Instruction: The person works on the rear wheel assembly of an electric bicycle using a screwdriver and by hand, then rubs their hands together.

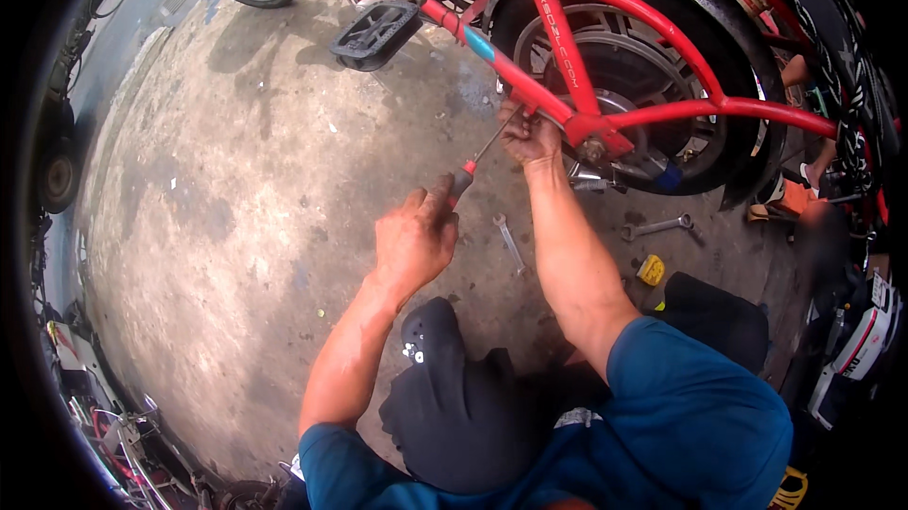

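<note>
Extending between both hands (416, 238) (531, 137) is a screwdriver (468, 171).

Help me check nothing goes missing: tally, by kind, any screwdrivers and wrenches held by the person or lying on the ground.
Screwdriver, in the left hand: 1
Wrenches, one on each side of the right forearm: 2
Total: 3

I see, from afar, the left hand (416, 238) gripping a screwdriver (462, 181) (shaft toward the red bike frame (544, 100)), the right hand (532, 138) near its tip, a wrench (510, 245) on the floor (236, 189).
</note>
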`<state>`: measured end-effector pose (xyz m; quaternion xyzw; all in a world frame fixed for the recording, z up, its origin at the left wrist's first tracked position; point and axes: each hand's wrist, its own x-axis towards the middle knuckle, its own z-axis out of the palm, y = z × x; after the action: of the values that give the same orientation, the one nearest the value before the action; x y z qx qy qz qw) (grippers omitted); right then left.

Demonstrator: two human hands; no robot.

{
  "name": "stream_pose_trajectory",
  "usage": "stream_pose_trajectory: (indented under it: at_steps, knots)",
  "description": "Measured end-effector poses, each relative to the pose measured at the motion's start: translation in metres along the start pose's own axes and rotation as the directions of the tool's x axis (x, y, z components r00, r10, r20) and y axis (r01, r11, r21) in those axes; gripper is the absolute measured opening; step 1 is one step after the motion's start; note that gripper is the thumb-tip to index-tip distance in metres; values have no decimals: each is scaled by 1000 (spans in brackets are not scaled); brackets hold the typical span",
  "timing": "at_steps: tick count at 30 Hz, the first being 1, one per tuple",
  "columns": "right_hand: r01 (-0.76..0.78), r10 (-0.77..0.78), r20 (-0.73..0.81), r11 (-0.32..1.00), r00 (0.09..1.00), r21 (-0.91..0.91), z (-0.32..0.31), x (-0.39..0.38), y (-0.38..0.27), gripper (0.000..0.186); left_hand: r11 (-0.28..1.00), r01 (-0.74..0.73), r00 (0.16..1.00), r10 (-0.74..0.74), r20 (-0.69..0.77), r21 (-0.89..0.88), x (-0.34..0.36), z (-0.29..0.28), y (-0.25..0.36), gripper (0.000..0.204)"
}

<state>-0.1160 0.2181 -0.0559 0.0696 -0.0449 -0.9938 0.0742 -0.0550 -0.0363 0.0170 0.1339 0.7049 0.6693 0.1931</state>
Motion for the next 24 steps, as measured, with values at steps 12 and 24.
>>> stream_pose_trajectory:
  at_steps: [12, 24]
  knots:
    - [27, -17, 110, 995, 994, -93, -5, 5, -3, 21, 859, 391, 918, -339, 206, -330, 3, -1, 22, 45]
    - [83, -68, 155, 993, 986, -90, -5, 6, 9, 21, 471, 574, 810, -448, 379, -670, -2, -6, 8, 39]
